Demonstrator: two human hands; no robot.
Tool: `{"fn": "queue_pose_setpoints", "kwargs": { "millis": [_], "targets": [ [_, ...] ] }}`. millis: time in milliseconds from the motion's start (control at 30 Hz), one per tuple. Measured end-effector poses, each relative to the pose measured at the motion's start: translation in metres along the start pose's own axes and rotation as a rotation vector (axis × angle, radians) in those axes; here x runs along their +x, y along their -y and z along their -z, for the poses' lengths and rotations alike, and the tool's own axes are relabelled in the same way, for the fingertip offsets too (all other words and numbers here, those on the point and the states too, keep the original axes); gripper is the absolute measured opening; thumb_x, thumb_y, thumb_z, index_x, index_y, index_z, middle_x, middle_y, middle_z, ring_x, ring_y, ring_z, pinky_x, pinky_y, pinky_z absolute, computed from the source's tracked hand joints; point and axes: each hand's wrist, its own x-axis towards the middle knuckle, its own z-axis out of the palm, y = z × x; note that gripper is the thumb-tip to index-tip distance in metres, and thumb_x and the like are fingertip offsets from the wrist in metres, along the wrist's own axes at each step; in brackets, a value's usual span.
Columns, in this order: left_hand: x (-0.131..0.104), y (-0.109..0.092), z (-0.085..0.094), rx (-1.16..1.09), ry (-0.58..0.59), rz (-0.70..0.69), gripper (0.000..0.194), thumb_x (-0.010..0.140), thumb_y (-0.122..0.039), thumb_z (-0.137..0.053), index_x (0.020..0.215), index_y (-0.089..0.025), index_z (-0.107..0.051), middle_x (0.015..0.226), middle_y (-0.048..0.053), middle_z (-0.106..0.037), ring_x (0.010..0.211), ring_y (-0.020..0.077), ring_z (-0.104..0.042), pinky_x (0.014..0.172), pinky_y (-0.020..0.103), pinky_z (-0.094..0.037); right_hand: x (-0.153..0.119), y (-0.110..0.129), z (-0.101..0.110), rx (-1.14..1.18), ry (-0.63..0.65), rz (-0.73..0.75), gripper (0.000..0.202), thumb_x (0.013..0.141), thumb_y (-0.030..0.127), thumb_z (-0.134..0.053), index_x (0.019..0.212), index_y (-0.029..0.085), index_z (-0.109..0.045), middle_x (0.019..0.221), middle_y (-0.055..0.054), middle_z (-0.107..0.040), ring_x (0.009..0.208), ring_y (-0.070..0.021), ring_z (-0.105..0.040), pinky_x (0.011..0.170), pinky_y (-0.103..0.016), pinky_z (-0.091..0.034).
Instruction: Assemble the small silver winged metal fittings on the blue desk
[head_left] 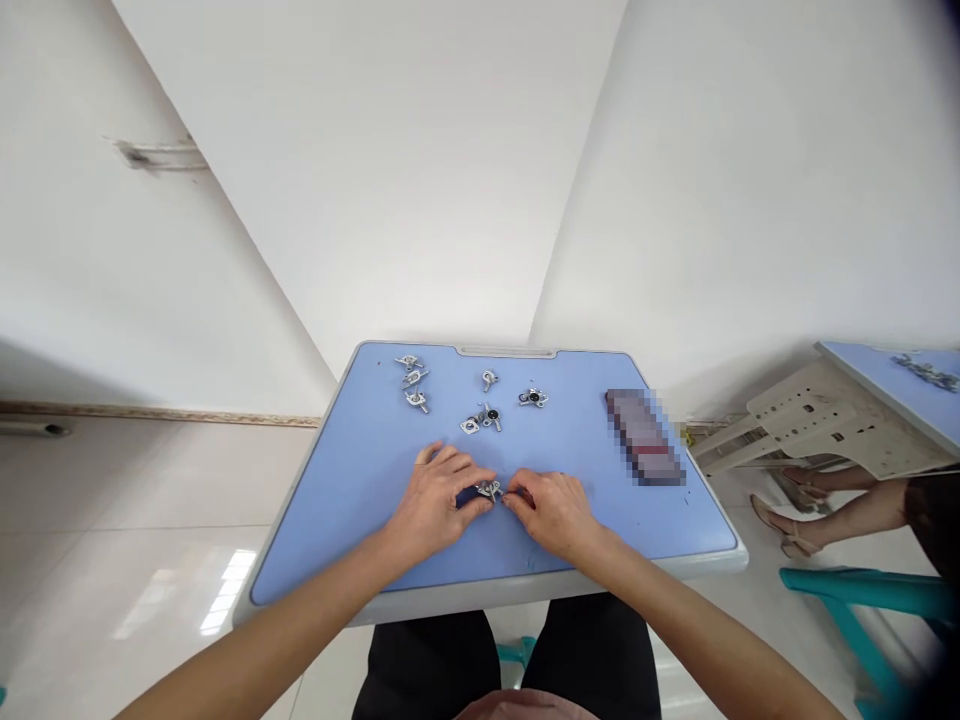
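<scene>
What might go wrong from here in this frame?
The small part could slip from the left grip, since it seems held only by the fingertips, with the right grip close against it.
The other parts just beyond might get knocked, as they lie near.

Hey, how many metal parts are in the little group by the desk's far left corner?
3: the far part, the middle part just nearer the person, and the near part nearest of all. None seems hidden.
</scene>
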Motion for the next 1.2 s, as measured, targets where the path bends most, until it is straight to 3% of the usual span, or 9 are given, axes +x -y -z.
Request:
{"fn": "queue_pose_setpoints", "kwargs": {
  "millis": [267, 500, 667, 833, 1200],
  "targets": [
    [-0.002, 0.001, -0.003, 0.040, -0.029, -0.080, 0.014, 0.090, -0.021, -0.063, 0.097, -0.028, -0.073, 0.083, 0.000, -0.067, 0.082, 0.0178, -0.058, 0.102, 0.048, -0.032, 0.001, 0.006, -0.003, -0.056, 0.000, 0.001, 0.016, 0.093, 0.033, -0.055, 0.093, 0.024, -0.069, 0.077, 0.000, -0.073, 0.075, -0.0191, -0.067, 0.060, -0.028, -0.029],
    [-0.003, 0.001, -0.004, -0.092, -0.089, -0.051, 0.015, 0.094, -0.030, -0.060, 0.090, -0.027, -0.075, 0.086, 0.002, -0.071, 0.082, 0.0179, -0.061, 0.085, 0.038, -0.044, 0.001, 0.014, -0.005, -0.086, 0.009, -0.030, 0.017, 0.093, 0.030, -0.053, 0.089, 0.022, -0.069, 0.077, -0.002, -0.072, 0.074, -0.0196, -0.067, 0.061, -0.027, -0.029],
    [-0.003, 0.007, 0.003, -0.122, -0.153, 0.043, 0.016, 0.093, -0.032, -0.060, 0.092, -0.028, -0.075, 0.089, 0.002, -0.073, 0.087, 0.0200, -0.064, 0.083, 0.039, -0.045, 0.000, 0.009, -0.003, -0.094, -0.015, -0.071, 0.016, 0.092, 0.030, -0.054, 0.089, 0.023, -0.068, 0.077, -0.002, -0.073, 0.072, -0.0189, -0.067, 0.059, -0.028, -0.027],
    [-0.001, 0.022, 0.008, -0.006, -0.204, 0.140, 0.014, 0.091, -0.030, -0.061, 0.091, -0.028, -0.076, 0.091, 0.002, -0.074, 0.091, 0.0217, -0.063, 0.084, 0.040, -0.046, 0.005, -0.003, 0.003, -0.109, -0.056, -0.128, 0.018, 0.093, 0.028, -0.051, 0.089, 0.023, -0.068, 0.080, -0.002, -0.074, 0.076, -0.0199, -0.068, 0.059, -0.028, -0.027],
    [0.005, 0.024, 0.006, 0.081, -0.111, 0.190, 0.012, 0.083, -0.021, -0.069, 0.091, -0.027, -0.076, 0.094, 0.003, -0.072, 0.095, 0.0240, -0.062, 0.089, 0.045, -0.045, 0.034, 0.005, -0.004, -0.104, -0.094, -0.053, 0.021, 0.096, 0.029, -0.048, 0.096, 0.022, -0.068, 0.085, -0.004, -0.075, 0.081, -0.0224, -0.069, 0.060, -0.029, -0.031]
  ]
}}
